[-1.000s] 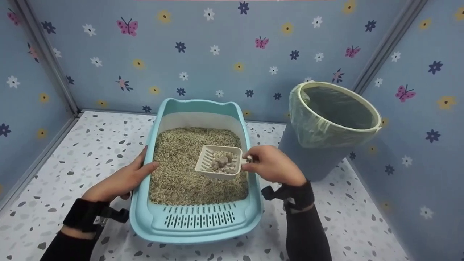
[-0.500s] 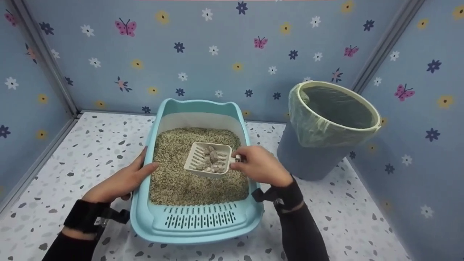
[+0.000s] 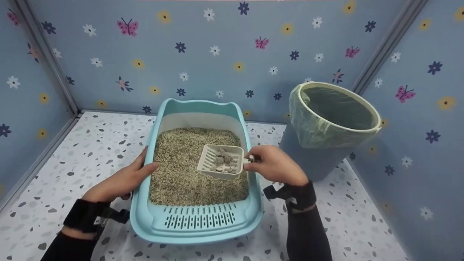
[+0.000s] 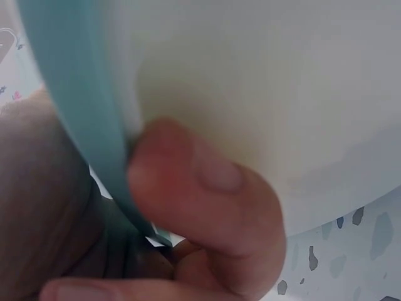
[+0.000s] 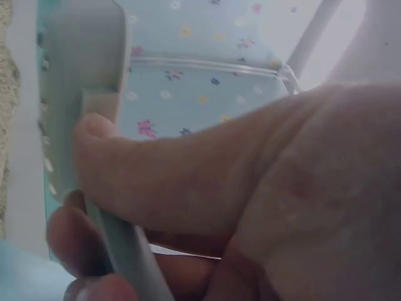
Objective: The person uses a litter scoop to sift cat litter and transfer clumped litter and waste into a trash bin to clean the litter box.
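Note:
A pale litter scoop hangs low over the litter box, holding several greyish clumps in its slotted pan. My right hand grips the scoop's handle close to the pan; in the right wrist view, the thumb presses along the handle and the fingers curl round it. The light blue litter box contains tan granular litter. On its left side, my left hand holds the rim, thumb over the top. The left wrist view shows curled fingers beneath the rim, against the white outer wall.
To the right of the litter box stands a grey-blue bin lined with a translucent yellowish bag. Patterned blue walls enclose the speckled white floor at the back and both sides.
The scoop went left over the litter, then came back right with my right hand. The clumps have shifted about in its pan. My left hand keeps its place on the rim.

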`<act>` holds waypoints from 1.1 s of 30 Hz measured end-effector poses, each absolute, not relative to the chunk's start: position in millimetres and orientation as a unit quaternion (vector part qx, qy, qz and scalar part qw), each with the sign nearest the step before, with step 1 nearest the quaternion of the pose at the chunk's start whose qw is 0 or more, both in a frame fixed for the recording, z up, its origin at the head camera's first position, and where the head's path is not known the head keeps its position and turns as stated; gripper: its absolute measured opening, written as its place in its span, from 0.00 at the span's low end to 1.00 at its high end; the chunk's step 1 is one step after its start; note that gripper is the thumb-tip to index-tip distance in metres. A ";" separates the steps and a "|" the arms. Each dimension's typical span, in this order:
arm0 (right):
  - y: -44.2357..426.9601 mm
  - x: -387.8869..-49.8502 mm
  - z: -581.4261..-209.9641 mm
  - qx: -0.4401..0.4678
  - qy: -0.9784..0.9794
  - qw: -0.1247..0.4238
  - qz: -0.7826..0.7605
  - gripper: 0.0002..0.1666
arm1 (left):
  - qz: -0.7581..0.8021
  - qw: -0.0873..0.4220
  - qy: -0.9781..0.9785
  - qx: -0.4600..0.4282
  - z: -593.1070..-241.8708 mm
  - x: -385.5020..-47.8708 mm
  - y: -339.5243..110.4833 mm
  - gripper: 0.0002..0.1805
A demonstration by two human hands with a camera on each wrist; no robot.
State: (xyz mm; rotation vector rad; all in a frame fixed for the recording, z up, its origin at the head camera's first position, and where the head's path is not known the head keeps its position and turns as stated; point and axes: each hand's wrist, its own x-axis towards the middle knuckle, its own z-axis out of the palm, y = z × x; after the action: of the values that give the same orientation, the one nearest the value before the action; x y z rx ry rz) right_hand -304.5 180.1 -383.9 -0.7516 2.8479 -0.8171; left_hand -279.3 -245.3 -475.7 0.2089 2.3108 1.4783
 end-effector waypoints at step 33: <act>180.6 -311.4 -390.6 -0.280 0.919 0.054 -0.270 0.11 | 0.524 0.195 0.826 0.069 -473.4 -279.3 -242.6 0.49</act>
State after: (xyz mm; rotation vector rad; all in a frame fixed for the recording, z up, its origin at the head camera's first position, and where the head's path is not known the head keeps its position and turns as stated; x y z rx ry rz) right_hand -311.4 180.6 -390.6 -0.8520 2.7930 -0.8207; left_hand -279.3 -242.6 -473.4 0.1940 2.3153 1.4695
